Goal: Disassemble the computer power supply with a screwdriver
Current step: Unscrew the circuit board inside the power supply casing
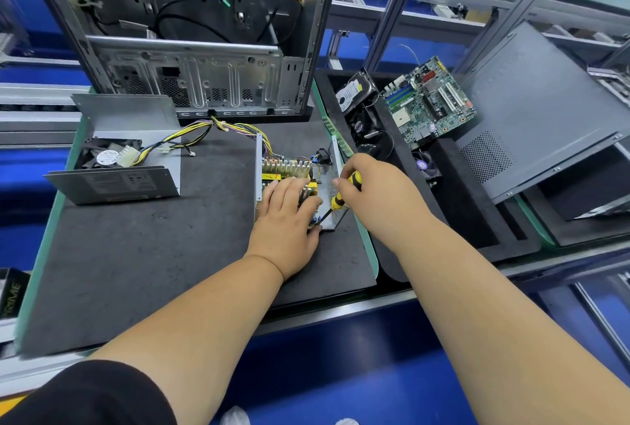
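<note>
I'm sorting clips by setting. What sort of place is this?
Probably a computer teardown or recycling line in a workshop. An emptied PC case stands on the padded bench, a tray holds a pulled motherboard and hard drive, and aluminium-frame workstations run behind.

The left hand (285, 220) covers the near part of the open power supply's yellow circuit board (284, 172); the yellow-and-black screwdriver (341, 198) tip is hidden there.

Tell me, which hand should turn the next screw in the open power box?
The right hand, probably. It already grips the yellow-and-black screwdriver, whose tip points down into the near corner of the open power supply. The left hand rests flat on the parts, steadying it.
</note>
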Available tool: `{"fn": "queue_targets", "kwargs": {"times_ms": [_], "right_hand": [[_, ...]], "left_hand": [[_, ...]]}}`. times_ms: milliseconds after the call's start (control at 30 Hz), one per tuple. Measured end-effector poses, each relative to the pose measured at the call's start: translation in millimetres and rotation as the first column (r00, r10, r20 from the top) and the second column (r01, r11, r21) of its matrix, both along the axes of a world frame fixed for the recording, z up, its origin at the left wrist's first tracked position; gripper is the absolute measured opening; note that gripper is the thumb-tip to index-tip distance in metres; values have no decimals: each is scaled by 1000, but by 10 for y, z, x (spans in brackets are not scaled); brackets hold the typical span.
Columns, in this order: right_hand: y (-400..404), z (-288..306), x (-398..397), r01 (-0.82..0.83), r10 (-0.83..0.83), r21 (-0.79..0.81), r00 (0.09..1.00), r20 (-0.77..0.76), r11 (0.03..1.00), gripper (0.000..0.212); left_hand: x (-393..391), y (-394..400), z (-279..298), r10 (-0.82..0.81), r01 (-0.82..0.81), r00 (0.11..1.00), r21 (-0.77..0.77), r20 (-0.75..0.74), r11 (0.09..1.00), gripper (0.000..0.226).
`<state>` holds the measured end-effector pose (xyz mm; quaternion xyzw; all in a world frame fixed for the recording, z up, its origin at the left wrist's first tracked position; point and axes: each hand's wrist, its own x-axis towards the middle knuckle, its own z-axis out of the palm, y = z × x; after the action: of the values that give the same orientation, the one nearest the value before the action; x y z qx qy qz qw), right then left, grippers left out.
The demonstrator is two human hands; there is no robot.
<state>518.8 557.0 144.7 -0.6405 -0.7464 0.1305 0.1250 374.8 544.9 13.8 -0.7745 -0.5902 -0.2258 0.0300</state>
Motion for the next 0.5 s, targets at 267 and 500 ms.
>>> {"fn": "queue_targets", "kwargs": {"times_ms": [267,500], "right_hand": [[-16,-38,20,17,-19,-19,993,-112,1000,14],[-31,-11,1,2,-3,17,997,82,1000,37]], "left_hand": [[8,2,-9,4,-5,1000,20,23,1000,39],[5,7,-16,4,-5,1000,34,24,999,40]]}}
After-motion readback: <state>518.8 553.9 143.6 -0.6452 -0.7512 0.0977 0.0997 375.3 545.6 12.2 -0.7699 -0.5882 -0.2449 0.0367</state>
